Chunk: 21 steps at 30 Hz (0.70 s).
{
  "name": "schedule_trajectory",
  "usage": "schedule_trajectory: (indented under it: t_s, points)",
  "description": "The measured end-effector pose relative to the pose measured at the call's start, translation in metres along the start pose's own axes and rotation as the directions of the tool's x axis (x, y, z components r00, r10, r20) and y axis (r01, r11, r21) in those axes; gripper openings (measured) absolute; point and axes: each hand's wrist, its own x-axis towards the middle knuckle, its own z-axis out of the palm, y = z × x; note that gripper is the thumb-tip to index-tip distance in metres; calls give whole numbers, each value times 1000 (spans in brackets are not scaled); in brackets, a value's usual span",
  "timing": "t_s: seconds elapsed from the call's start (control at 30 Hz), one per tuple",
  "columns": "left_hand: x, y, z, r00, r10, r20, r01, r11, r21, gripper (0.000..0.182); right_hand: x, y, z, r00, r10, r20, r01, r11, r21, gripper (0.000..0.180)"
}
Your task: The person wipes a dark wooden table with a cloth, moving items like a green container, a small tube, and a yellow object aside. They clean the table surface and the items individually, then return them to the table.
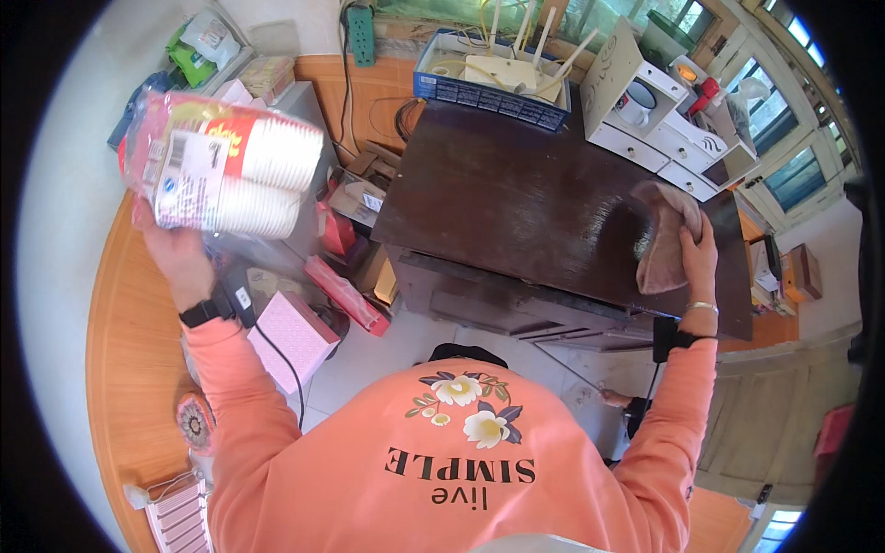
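Observation:
On the left, my left hand (176,259) grips a clear plastic bag of stacked white paper cups (266,173), held up in the air. The bag bears a printed label and writing. My right hand (700,252) holds a brown cloth (662,242) against the right part of a dark wooden cabinet top (498,200). Wet-looking shine shows on that top just left of the cloth. Parts of my left fingers are hidden behind the bag.
At the back of the cabinet stand a blue box (484,93) with a white router (501,71), and a white desktop organizer (639,142) holding a mug (636,104). A pink box (294,339) sits low on the left. Another person's hand (614,397) holds a thin rod at lower right.

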Motion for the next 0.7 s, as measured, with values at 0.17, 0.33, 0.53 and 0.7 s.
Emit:
schedule_trajectory:
  t_s: [0.17,0.33,0.53,0.7]
  points:
    - [-7,9,8,986,-161,39,165,940,-300,44,25,41,46,972,82,219,-3,940,-340,64]
    - [22,23,68,878,-442,186,394,445,-804,42,27,-100,118,845,-235,480,274,962,-12,40]
    - [36,60,168,821,-503,271,504,414,-758,35,-83,-197,123,435,-747,503,747,611,262,34]
    - [19,115,267,798,-345,494,600,387,-700,34,-100,-123,57,475,-758,448,740,619,263,42]
